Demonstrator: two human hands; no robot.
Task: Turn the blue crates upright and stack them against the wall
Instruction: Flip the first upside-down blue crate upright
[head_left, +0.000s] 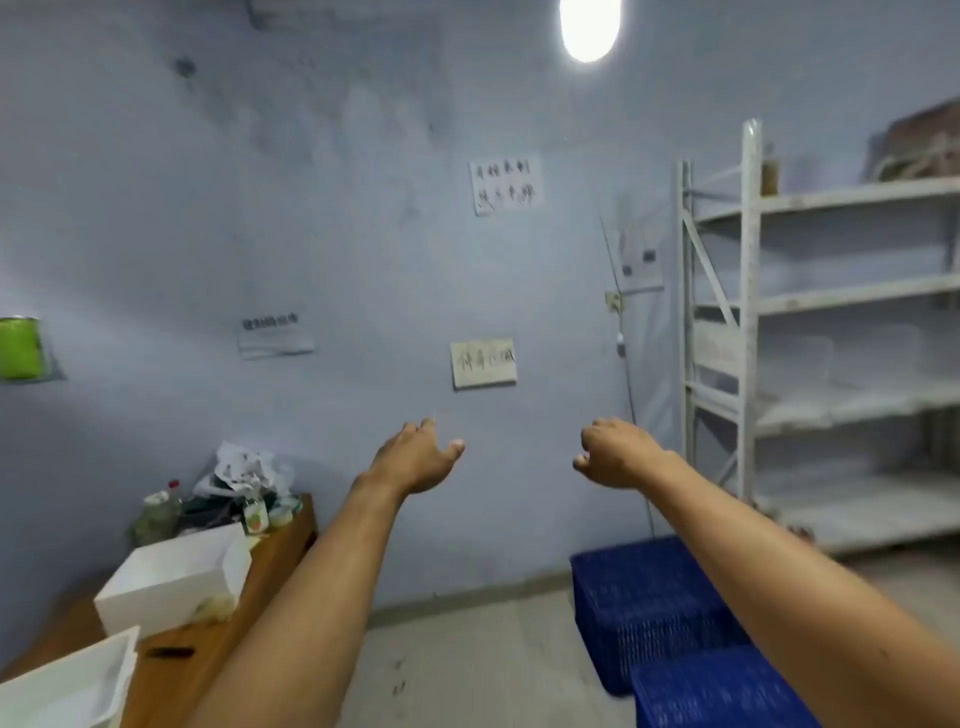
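Observation:
Two blue mesh crates sit on the floor at the lower right. The farther crate (647, 603) stands close to the pale blue wall (337, 249), and the nearer crate (717, 693) is cut off by the bottom edge. Both show a flat closed top face, as if upside down. My left hand (418, 457) and my right hand (615, 452) are stretched out in front of me at chest height, well above the crates, fingers loosely curled and apart, holding nothing.
A wooden table (218, 639) at the lower left carries white boxes (171, 577), bottles and crumpled bags. White metal shelving (831, 364) fills the right side. A cable (631, 395) hangs down the wall behind the crates. Bare floor (467, 654) lies between table and crates.

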